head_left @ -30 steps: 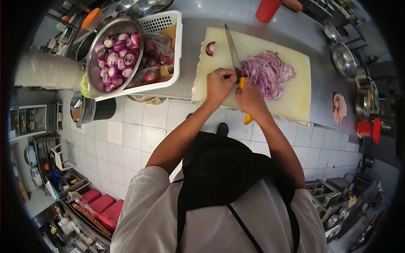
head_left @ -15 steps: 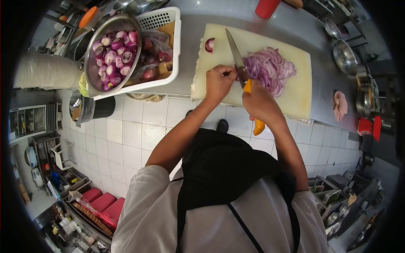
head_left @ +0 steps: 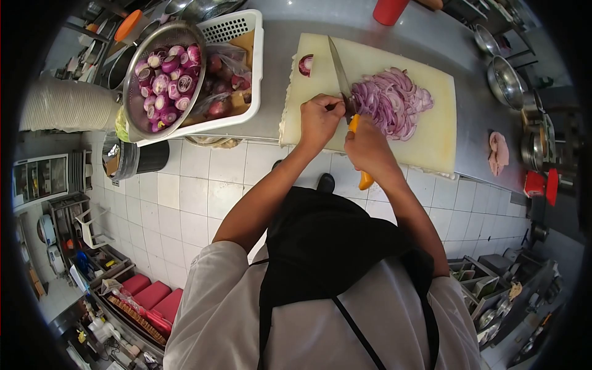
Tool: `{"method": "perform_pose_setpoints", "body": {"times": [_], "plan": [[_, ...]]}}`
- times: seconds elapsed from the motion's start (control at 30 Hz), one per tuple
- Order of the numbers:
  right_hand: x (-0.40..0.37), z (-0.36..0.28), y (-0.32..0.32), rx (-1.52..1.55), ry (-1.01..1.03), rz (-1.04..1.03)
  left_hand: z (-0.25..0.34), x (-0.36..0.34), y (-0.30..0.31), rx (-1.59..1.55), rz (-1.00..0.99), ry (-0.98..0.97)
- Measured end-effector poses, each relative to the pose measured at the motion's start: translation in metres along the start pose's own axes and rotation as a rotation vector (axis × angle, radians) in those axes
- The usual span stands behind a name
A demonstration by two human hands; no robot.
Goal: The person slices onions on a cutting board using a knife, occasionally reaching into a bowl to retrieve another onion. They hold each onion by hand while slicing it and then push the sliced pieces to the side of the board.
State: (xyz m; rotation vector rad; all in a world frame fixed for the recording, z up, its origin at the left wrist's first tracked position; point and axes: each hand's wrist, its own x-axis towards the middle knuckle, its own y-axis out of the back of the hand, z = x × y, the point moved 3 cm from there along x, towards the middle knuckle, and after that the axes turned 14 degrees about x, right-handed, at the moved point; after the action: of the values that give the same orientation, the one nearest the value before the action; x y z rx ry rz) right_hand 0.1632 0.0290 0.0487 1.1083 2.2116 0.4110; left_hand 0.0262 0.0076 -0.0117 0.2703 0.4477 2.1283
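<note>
While curled knuckles-up on the near left part of the white cutting board (head_left: 431,145), left hand (head_left: 319,120) closed, fingertips pressed down right against the blade; whatever pinned beneath them hidden, impossible to tell. Right hand (head_left: 369,148) wrapped tight round the orange handle of the knife (head_left: 340,74), handle end poking out toward the near side, past the board's edge. Blade long, pointing far and slightly left across the board, tip near a lone onion half (head_left: 306,65) at the far left corner. Just right of the blade, touching it, a loose heap of sliced red onion (head_left: 394,102), spread over the middle of the board toward the far right. Board flat on a steel counter (head_left: 475,117). Well to the left, a metal colander (head_left: 161,77) full of peeled red onions, resting tilted in a white plastic basket (head_left: 237,28). At the far edge, a red cup (head_left: 390,12); over to the right, a steel bowl (head_left: 504,83).
</note>
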Motion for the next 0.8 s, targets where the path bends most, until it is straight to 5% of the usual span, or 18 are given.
{"method": "perform_pose_setpoints", "body": {"times": [0.2,0.3,0.43,0.57,0.8], "plan": [[0.005,0.007,-0.007,0.006,-0.006,0.029,0.000,0.001,-0.001,0.044,0.045,-0.018],[0.022,0.030,-0.020,-0.095,0.284,0.161,0.000,0.000,-0.003,0.051,0.044,-0.018],[0.026,0.021,0.001,0.061,0.028,0.059,0.000,0.003,-0.008,0.062,0.046,-0.054],[0.012,0.009,0.016,0.065,0.036,0.138,0.000,0.001,-0.009,0.117,0.022,-0.132],[-0.010,-0.005,0.015,0.082,0.145,0.168,0.016,0.033,0.036,0.261,0.289,-0.270]]}}
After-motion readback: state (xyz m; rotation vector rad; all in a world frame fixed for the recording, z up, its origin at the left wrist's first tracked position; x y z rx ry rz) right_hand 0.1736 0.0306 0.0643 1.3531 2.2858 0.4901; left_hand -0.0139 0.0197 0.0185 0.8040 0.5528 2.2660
